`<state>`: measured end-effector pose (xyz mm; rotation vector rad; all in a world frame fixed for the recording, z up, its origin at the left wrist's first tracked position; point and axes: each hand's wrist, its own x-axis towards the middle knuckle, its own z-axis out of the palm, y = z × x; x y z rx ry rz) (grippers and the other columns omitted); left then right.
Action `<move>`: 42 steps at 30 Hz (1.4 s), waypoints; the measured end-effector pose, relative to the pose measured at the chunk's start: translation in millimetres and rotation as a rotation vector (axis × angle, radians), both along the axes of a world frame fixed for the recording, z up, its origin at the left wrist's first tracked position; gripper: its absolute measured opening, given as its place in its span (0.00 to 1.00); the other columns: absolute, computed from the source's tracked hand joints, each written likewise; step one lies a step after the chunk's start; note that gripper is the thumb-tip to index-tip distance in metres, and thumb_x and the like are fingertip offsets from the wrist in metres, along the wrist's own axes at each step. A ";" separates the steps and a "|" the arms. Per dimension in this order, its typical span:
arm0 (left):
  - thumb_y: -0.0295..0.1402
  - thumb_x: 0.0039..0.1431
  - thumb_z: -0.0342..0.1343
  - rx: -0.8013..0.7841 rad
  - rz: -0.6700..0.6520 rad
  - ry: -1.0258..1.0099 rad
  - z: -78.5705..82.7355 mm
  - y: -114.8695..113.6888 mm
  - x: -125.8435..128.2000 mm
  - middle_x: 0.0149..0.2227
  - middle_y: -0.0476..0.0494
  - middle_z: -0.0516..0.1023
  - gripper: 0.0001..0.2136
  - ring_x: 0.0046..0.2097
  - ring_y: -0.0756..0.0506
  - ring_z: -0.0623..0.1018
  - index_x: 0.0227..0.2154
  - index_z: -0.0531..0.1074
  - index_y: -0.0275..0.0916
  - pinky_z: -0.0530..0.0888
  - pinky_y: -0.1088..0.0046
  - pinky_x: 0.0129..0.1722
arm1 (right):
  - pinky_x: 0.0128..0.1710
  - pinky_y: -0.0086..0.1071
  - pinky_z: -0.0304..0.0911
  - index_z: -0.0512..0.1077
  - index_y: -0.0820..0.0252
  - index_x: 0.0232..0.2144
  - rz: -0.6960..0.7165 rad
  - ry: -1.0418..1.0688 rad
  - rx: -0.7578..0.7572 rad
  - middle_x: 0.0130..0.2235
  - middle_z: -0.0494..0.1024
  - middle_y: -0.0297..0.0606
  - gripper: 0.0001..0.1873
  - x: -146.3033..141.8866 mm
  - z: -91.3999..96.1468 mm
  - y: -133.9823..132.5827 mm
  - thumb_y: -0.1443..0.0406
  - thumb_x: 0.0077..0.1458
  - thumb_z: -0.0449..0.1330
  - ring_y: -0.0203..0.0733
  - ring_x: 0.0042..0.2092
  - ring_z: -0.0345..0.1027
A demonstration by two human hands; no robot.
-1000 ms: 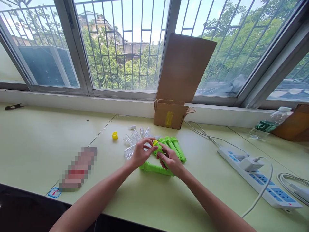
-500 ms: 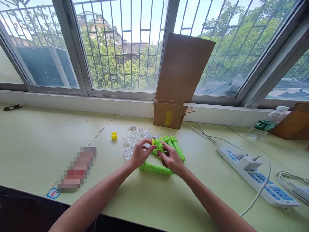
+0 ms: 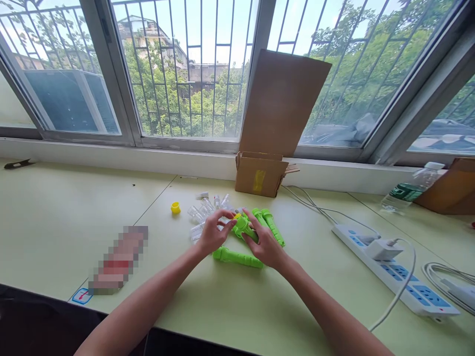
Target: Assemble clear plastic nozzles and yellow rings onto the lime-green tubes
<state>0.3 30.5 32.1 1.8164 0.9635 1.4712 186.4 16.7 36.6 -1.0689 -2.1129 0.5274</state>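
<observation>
My right hand (image 3: 265,244) is wrapped round the body of a green plastic flashlight (image 3: 245,228) held just above the table. My left hand (image 3: 212,232) pinches the flashlight's head end, where a yellow part shows. Another green flashlight (image 3: 237,257) lies flat on the table below my hands. Two more green flashlights (image 3: 270,225) lie side by side just beyond my right hand. Several clear plastic caps (image 3: 202,212) are scattered behind my left hand. A yellow ring (image 3: 175,208) sits alone to their left.
A small open cardboard box (image 3: 261,175) stands by the window sill with a cardboard sheet (image 3: 284,101) leaning behind it. A white power strip (image 3: 395,269) with a plugged charger lies to the right. A water bottle (image 3: 413,189) lies at the far right.
Both hands have lifted the held flashlight slightly and turned it; the left fingers have shifted on its head end. The flashlight lying below is more exposed.
</observation>
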 end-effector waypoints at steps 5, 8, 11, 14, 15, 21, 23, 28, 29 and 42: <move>0.38 0.59 0.56 0.000 -0.026 0.062 1.2 1.4 -3.1 0.41 0.44 0.79 0.08 0.44 0.46 0.78 0.37 0.72 0.40 0.76 0.72 0.36 | 0.47 0.48 0.66 0.44 0.50 0.67 0.056 -0.065 0.063 0.52 0.74 0.43 0.37 2.3 -2.4 1.9 0.67 0.59 0.52 0.50 0.44 0.73; 0.39 0.58 0.56 -0.009 -0.036 0.072 1.8 1.9 -4.6 0.41 0.44 0.79 0.08 0.45 0.46 0.78 0.37 0.73 0.41 0.76 0.73 0.36 | 0.54 0.49 0.61 0.46 0.50 0.67 0.104 -0.045 0.114 0.63 0.62 0.41 0.36 2.2 -1.9 2.5 0.69 0.59 0.51 0.51 0.58 0.63; 0.39 0.58 0.56 -0.012 -0.047 0.073 2.5 1.7 -5.5 0.41 0.44 0.78 0.09 0.45 0.46 0.77 0.37 0.73 0.41 0.76 0.73 0.37 | 0.54 0.49 0.62 0.46 0.50 0.67 0.100 -0.056 0.098 0.63 0.62 0.41 0.37 1.4 -0.9 1.4 0.69 0.58 0.52 0.52 0.58 0.63; 0.38 0.58 0.57 -0.008 -0.057 0.075 3.3 1.2 -6.2 0.41 0.44 0.78 0.08 0.45 0.46 0.78 0.37 0.73 0.41 0.76 0.73 0.36 | 0.47 0.50 0.67 0.42 0.49 0.67 0.068 -0.090 0.050 0.60 0.66 0.44 0.39 1.1 -0.9 0.4 0.69 0.58 0.52 0.53 0.50 0.71; 0.38 0.58 0.57 -0.004 -0.059 0.075 3.5 1.1 -6.4 0.41 0.43 0.78 0.08 0.44 0.46 0.78 0.37 0.74 0.41 0.76 0.73 0.36 | 0.47 0.50 0.67 0.42 0.49 0.68 0.065 -0.097 0.048 0.60 0.67 0.44 0.39 1.2 -1.2 0.5 0.69 0.58 0.52 0.53 0.49 0.71; 0.38 0.57 0.57 0.040 -0.061 0.070 3.5 1.7 -6.9 0.39 0.43 0.79 0.09 0.43 0.46 0.79 0.37 0.74 0.40 0.77 0.73 0.34 | 0.54 0.51 0.61 0.41 0.48 0.68 0.121 -0.095 0.123 0.63 0.62 0.39 0.40 1.7 -3.6 3.4 0.71 0.58 0.51 0.52 0.59 0.62; 0.38 0.57 0.57 0.051 -0.060 0.073 3.0 1.9 -6.7 0.39 0.43 0.80 0.09 0.42 0.45 0.79 0.38 0.75 0.40 0.77 0.72 0.34 | 0.54 0.51 0.62 0.41 0.48 0.68 0.107 -0.102 0.120 0.62 0.63 0.40 0.40 1.6 -3.7 3.4 0.70 0.58 0.51 0.53 0.58 0.63; 0.37 0.59 0.55 0.038 -0.067 0.104 1.7 1.5 -5.7 0.40 0.43 0.80 0.09 0.42 0.45 0.79 0.39 0.75 0.40 0.78 0.70 0.37 | 0.50 0.52 0.65 0.41 0.50 0.68 0.039 -0.137 0.097 0.58 0.69 0.43 0.40 1.7 -3.7 1.7 0.68 0.57 0.53 0.57 0.54 0.67; 0.37 0.59 0.55 0.035 -0.069 0.112 1.4 1.3 -5.5 0.40 0.43 0.80 0.10 0.42 0.45 0.79 0.40 0.75 0.40 0.78 0.70 0.37 | 0.49 0.52 0.65 0.41 0.50 0.68 0.038 -0.138 0.094 0.57 0.70 0.44 0.40 1.9 -3.9 1.7 0.68 0.57 0.53 0.57 0.54 0.67; 0.39 0.54 0.60 0.033 -0.070 0.065 1.6 0.0 -4.4 0.35 0.45 0.77 0.11 0.39 0.47 0.78 0.36 0.73 0.38 0.79 0.71 0.36 | 0.55 0.51 0.62 0.49 0.50 0.66 0.109 -0.078 0.108 0.60 0.66 0.41 0.36 0.8 -3.6 2.9 0.70 0.57 0.53 0.52 0.59 0.63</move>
